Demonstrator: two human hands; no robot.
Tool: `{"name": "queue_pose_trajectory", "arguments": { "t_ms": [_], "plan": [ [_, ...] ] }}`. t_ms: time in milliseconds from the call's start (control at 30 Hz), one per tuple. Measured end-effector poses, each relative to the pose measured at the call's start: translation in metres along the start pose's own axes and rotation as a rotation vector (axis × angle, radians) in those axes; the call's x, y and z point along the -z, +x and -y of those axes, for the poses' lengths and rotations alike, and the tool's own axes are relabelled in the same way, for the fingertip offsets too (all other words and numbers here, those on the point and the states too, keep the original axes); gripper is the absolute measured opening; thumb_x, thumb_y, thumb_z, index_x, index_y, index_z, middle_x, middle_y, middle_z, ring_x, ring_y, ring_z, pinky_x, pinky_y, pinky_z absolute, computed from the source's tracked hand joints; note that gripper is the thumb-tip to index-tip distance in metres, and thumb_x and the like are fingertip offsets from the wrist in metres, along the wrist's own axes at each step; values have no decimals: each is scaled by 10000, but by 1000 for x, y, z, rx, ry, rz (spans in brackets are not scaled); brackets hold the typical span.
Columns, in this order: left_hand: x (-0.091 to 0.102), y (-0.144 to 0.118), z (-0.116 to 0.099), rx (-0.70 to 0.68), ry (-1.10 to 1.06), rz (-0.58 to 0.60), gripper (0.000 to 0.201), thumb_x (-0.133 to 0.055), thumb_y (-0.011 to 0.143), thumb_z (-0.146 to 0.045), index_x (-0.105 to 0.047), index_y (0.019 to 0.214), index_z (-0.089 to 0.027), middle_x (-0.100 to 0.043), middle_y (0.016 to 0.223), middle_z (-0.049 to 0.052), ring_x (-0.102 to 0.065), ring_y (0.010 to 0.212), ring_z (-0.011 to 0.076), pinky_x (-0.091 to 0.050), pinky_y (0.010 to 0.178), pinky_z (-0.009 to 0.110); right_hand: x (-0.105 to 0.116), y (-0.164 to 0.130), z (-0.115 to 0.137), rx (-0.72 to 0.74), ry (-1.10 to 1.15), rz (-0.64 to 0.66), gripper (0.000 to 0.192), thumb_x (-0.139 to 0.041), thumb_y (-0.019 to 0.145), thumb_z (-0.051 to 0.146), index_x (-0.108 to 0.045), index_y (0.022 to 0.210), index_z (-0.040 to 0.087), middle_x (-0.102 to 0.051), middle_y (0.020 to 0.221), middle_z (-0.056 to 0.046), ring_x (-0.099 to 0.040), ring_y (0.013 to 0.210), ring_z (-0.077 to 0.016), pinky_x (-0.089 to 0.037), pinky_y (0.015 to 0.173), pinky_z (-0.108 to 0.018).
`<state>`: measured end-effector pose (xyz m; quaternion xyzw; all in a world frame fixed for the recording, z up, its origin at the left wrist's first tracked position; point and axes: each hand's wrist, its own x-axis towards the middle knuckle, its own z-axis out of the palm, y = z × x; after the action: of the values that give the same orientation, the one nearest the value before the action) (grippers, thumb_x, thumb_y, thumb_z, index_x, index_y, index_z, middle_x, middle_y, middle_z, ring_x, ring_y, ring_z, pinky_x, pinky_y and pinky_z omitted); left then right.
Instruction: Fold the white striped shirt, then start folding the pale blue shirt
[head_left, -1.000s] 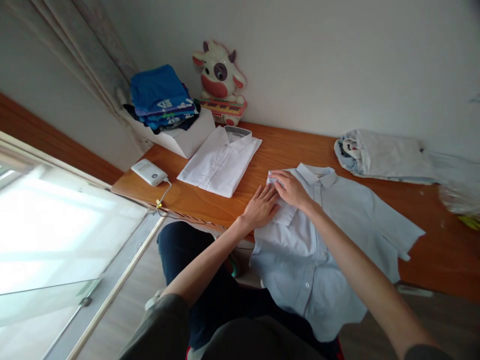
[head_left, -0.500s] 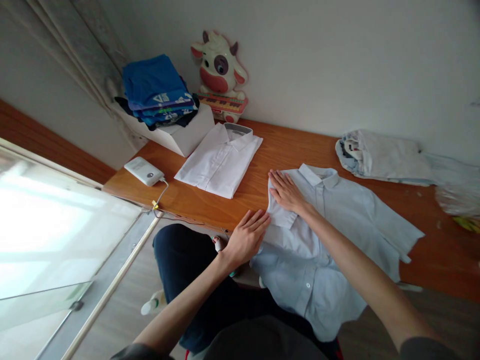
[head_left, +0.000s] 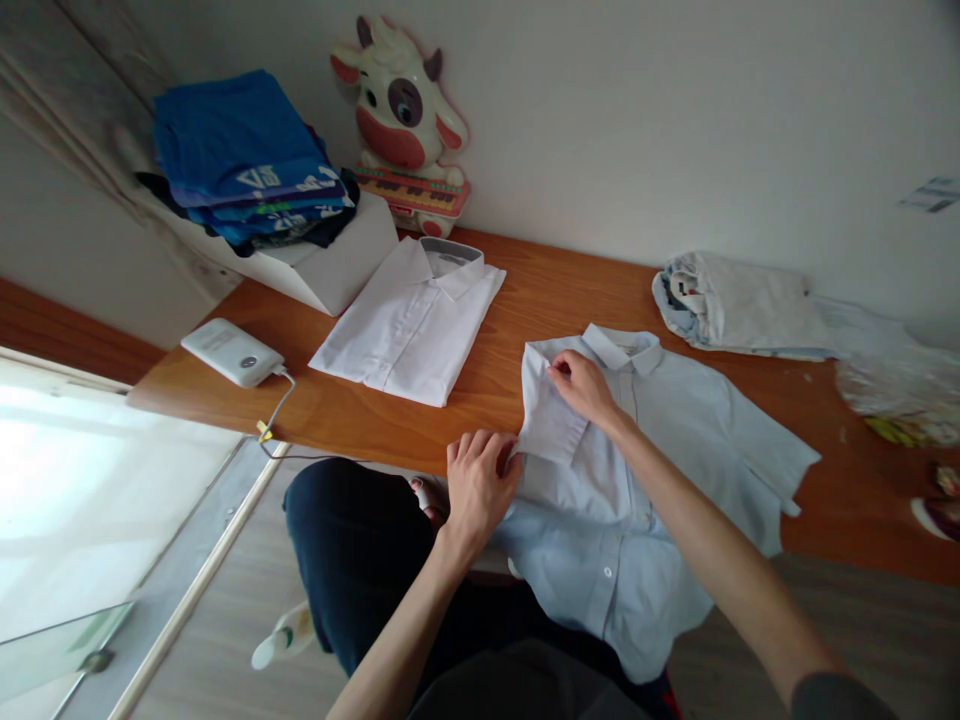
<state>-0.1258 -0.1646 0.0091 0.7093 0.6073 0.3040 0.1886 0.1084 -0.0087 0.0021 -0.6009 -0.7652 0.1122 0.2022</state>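
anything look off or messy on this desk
Mostly tidy. The light blue shirt hangs off the desk's front edge, only its left sleeve folded in under both hands. A crumpled garment lies unfolded by the wall, unlike the neatly folded white shirt.

I see a pale blue shirt (head_left: 660,470) with small white buttons lying on an orange-brown wooden table (head_left: 525,300) with visible grain. Beside it is a folded white shirt (head_left: 405,325), its collar lined grey. The stack of clothes (head_left: 240,160) is mostly bright blue with white lettering — darker navy and black layers show beneath, on a white box (head_left: 337,270). The cow toy (head_left: 397,110) is cream with a pink muzzle, brown horns and a brown eye patch — its keyboard is pink and yellow. The power bank (head_left: 232,352) is white with a yellow-tagged cable. The bundle of cloth (head_left: 750,305) is off-white and pale blue. The wall (head_left: 675,120) is plain white.
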Motion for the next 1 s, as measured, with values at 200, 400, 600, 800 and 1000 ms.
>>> {"name": "queue_pose_trajectory", "arguments": {
  "t_ms": [200,400,600,800,1000],
  "plan": [
    [0,-1,2,6,48,-9,282,-596,968,-104,-757,1057,-318,-739,1098,19,-619,1022,264,-429,913,431,-5,-11,9,-61,-161,-18,332,-502,1081,419,-652,1294,214,-793,910,-73,-738,835,-273,-443,726,-329],
    [0,0,3,-24,55,-7,182,-667,936,-131,-750,992,-283,-745,1045,32,-635,984,258,-430,890,421,20,-7,10,15,-131,138,314,-583,1009,273,-660,1310,226,-805,976,-56,-740,872,-245,-457,767,-314],
    [0,0,4,-51,63,-4,179,-640,956,-129,-738,987,-276,-759,1069,39,-655,991,254,-432,906,422,16,23,33,-28,-186,139,435,-514,1069,576,-698,1155,191,-798,949,-112,-738,920,-294,-474,810,-348],
    [-1,-2,6,-58,111,7,192,-589,973,-114,-712,996,-260,-748,1048,49,-651,967,256,-436,903,421,-2,27,30,25,-182,160,280,-453,1063,245,-712,1148,183,-803,1060,-126,-721,1000,-281,-453,887,-345],
    [-2,-3,6,-74,152,26,265,-583,988,-127,-740,1130,-287,-746,1109,52,-651,998,267,-428,906,434,-1,29,26,-25,-95,156,287,-549,938,172,-709,1175,195,-804,1062,-92,-712,952,-262,-443,824,-315]
  ]
}}
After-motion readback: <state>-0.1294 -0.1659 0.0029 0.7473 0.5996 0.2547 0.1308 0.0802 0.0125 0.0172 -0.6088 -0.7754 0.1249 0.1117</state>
